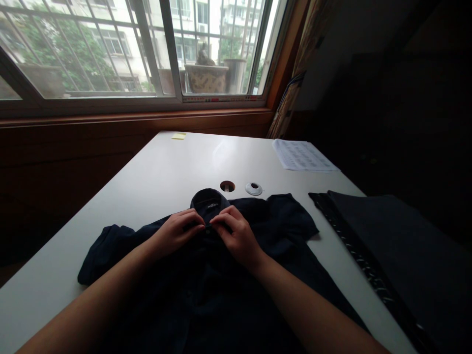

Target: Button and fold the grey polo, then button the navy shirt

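Pinched nearly closed, thumb against fingers, my left grip [180, 227] has hold of the shirt [206, 295] at its front, just below the collar [224, 200]. My right grip [238, 233] is pinched on the same spot from the other side, and the two sets of fingertips almost meet. How much cloth each one has caught I cannot tell from up here; a small pale spot between them is too tiny for me to name.

I have the dark shirt lying front up on the white desk [121, 196], collar away from me, its body running down under both forearms. A pale-lettered label [213, 205] shows inside the neck. One short sleeve [105, 248] spreads to my left, and the other sleeve [291, 211] to my right.

Just beyond the collar I see a round hole [227, 186] in the desk, with a white ring-shaped cap [253, 189] just beside it. Farther off, printed sheets [304, 155] lie near the right edge and a yellow note [179, 135] near the far edge. On my right is a dark flat stack [391, 231], pale glints along one side. A barred window [173, 101] faces me.
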Tool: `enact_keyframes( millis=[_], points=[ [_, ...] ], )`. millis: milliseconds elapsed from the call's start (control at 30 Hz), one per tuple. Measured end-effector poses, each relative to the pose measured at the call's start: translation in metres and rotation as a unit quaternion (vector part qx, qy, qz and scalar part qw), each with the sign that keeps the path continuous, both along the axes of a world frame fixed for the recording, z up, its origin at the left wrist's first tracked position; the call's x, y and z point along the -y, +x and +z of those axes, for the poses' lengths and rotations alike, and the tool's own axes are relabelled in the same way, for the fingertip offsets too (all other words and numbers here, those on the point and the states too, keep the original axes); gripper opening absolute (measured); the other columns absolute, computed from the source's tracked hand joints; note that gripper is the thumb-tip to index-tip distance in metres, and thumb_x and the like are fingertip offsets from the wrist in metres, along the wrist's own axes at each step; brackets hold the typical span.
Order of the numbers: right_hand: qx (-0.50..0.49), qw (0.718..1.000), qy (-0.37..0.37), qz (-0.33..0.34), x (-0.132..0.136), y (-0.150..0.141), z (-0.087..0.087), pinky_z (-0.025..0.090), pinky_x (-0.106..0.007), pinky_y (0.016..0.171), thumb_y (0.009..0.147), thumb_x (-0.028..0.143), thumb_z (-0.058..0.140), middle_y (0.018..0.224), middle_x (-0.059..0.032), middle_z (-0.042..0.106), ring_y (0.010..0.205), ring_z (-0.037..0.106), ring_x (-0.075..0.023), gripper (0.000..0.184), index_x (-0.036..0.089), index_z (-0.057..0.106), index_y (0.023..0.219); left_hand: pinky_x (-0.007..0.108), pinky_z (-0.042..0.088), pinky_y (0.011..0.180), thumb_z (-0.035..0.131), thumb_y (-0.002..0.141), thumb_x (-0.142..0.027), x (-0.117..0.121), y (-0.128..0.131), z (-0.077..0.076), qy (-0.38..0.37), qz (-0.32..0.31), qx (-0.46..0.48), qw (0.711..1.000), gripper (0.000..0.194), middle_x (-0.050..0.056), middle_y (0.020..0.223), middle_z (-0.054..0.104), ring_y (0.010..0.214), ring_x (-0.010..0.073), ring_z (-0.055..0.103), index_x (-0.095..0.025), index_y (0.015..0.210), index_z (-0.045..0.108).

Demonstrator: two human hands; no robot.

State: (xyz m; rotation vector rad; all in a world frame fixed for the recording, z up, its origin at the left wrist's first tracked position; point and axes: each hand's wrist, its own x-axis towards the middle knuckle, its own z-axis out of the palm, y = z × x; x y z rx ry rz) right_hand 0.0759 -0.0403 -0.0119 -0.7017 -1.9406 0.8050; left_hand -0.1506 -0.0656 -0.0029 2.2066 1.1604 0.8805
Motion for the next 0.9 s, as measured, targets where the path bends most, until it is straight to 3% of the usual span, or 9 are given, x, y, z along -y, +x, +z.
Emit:
enact_keyframes(
  millis=[900],
  points=[
    [0.01,1.0,-0.013,0.02,-0.0003,0.0,-0.0004,0.052,-0.031,0.083,0.089,0.01,0.065,0.094,-0.0021,0.059,0.091,0.062,-0.0168,0.017,0.024,0.07,0.097,0.024,0.047,0.07,0.056,0.099,-0.029,-0.0001,-0.0005,-0.0031,0.008,0.011,-0.002,1.0,0.015,0.003,0.086,0.063,0.076,0.0133,0.06,-0.018,0.099,0.066]
  ],
)
